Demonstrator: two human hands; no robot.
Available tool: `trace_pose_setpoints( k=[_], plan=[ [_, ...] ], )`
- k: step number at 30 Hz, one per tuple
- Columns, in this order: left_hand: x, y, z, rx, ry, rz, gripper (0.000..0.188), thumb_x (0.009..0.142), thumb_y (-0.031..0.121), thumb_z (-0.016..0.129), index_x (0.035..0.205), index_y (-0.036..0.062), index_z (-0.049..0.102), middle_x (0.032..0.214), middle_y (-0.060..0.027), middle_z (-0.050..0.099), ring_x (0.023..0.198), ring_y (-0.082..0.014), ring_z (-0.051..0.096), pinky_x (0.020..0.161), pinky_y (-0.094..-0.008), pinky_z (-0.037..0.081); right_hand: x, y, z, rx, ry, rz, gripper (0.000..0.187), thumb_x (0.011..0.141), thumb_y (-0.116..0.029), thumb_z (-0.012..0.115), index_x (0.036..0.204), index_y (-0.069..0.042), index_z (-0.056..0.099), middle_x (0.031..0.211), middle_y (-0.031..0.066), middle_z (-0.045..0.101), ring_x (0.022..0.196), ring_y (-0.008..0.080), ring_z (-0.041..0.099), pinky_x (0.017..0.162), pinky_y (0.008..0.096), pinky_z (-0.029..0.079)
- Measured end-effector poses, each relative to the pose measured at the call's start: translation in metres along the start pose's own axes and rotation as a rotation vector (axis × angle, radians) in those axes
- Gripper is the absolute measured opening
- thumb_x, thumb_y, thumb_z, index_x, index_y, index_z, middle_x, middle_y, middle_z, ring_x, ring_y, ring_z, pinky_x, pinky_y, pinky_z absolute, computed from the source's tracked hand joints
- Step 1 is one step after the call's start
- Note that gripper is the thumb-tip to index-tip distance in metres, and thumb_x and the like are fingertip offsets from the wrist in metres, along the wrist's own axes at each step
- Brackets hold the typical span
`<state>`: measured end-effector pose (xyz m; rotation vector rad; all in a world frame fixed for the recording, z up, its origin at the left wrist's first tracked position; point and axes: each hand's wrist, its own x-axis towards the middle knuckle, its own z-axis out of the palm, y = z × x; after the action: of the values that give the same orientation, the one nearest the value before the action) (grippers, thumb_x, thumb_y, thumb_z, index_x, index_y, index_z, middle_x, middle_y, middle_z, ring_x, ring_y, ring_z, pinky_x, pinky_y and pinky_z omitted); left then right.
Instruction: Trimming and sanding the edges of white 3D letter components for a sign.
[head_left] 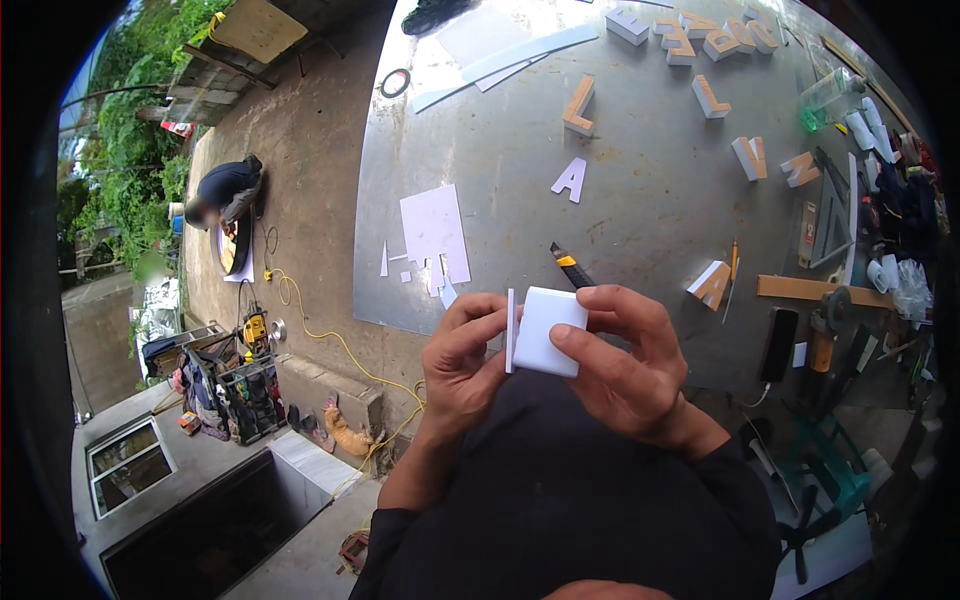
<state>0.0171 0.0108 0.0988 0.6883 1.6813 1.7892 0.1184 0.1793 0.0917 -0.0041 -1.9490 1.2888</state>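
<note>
My left hand (462, 352) pinches a thin white flat piece (511, 332), seen edge-on. Gripped in my right hand (640, 362) is a thick white block (545, 328) with rounded corners, fingers on its top and side. The flat piece stands upright just left of the block, very near it; whether they touch I cannot tell. Beyond the block, a black and yellow utility knife (568, 264) lies on the metal table (500, 220). A white flat letter cutout (570, 180) rests farther back. To the right lies a block letter (709, 285) with a tan face.
Several block letters (722, 42) cluster at the far right. A cut white sheet (432, 228) and a tape roll (396, 83) lie on the left. A phone (779, 345), a grinder (828, 325) and a wooden strip (822, 291) are on the right. On the ground, a person (228, 188) crouches.
</note>
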Motion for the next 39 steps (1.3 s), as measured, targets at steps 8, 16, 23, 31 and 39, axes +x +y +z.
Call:
trace_pose_setpoints(
  k=[8, 16, 23, 31, 39],
  plan=[
    [-0.008, 0.005, -0.011, -0.001, -0.055, 0.057, 0.036, 0.083, 0.000, 0.071, 0.117, -0.0055, 0.064, 0.109, -0.0159, 0.065, 0.101, -0.0227, 0.062, 0.089, -0.0325, 0.048, 0.008, -0.006, 0.000, 0.057, -0.065, -0.059, 0.044, 0.071, 0.008, 0.077, 0.113, -0.002, 0.068, 0.120, 0.0194, 0.052, 0.085, 0.0193, 0.064, 0.070, 0.0280, 0.059],
    [-0.008, 0.017, -0.005, -0.118, -0.022, -0.067, 0.036, 0.084, 0.006, 0.072, 0.117, -0.0048, 0.063, 0.109, -0.0125, 0.066, 0.098, -0.0179, 0.063, 0.086, -0.0295, 0.049, 0.029, -0.021, -0.010, 0.014, -0.241, 0.028, 0.052, 0.076, -0.022, 0.079, 0.122, -0.005, 0.063, 0.123, 0.0185, 0.053, 0.099, 0.0262, 0.059, 0.089, 0.0395, 0.052],
    [-0.013, 0.013, -0.004, -0.523, -0.080, -0.286, 0.046, 0.086, 0.017, 0.074, 0.124, -0.0044, 0.060, 0.113, -0.0101, 0.067, 0.105, -0.0147, 0.062, 0.090, -0.0304, 0.049, 0.025, 0.004, -0.014, 0.163, -0.492, -0.105, 0.104, 0.065, -0.056, 0.079, 0.148, -0.017, 0.031, 0.142, 0.0156, 0.044, 0.135, 0.0375, 0.040, 0.113, 0.0558, 0.027],
    [-0.026, 0.012, 0.007, -0.605, -0.112, -0.490, 0.043, 0.084, 0.017, 0.076, 0.119, -0.0031, 0.063, 0.108, -0.0082, 0.069, 0.099, -0.0140, 0.064, 0.088, -0.0303, 0.050, 0.009, 0.020, 0.001, 0.455, -0.344, -0.128, 0.124, 0.061, -0.036, 0.090, 0.154, -0.023, 0.009, 0.131, 0.0175, 0.049, 0.116, 0.0361, 0.056, 0.099, 0.0525, 0.044],
    [-0.027, 0.008, 0.008, -0.590, -0.171, -0.465, 0.043, 0.079, 0.018, 0.081, 0.114, -0.0016, 0.066, 0.103, -0.0057, 0.070, 0.095, -0.0115, 0.065, 0.086, -0.0286, 0.050, -0.007, 0.010, 0.014, 0.441, -0.271, -0.150, 0.121, 0.066, -0.024, 0.089, 0.154, -0.018, 0.006, 0.125, 0.0224, 0.048, 0.106, 0.0344, 0.060, 0.082, 0.0441, 0.056]
  ],
)
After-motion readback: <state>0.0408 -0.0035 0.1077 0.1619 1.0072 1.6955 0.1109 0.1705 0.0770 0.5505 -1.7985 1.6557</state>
